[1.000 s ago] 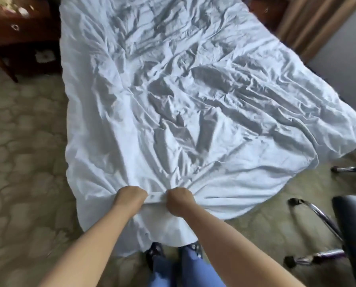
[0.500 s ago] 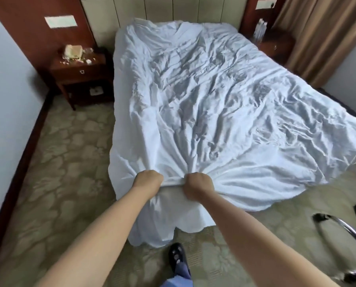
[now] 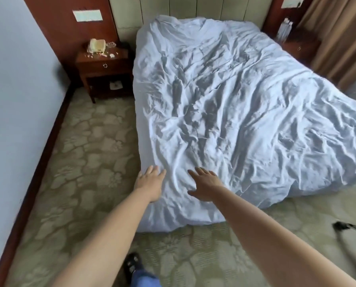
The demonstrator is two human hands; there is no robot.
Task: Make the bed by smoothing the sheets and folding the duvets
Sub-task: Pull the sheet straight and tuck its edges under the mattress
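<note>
Both hands lie flat with fingers spread, holding nothing, on the wrinkled white duvet [image 3: 235,121] at the bed's foot corner: left hand [image 3: 150,183] at 7 o'clock, right hand [image 3: 206,185] beside it. Smoothing works best sweeping palms outward toward 12 and 3 o'clock, pressing lightly.

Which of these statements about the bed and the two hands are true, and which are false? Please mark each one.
1. Both hands lie open on the white sheet. True: left hand, right hand.
2. The sheet is smooth. False: it is heavily wrinkled.
3. A nightstand stands left of the bed. True.
4. The left hand pinches a corner. False: its fingers are straight.
5. Pillows lie on the sheet. False: none are visible.
</note>
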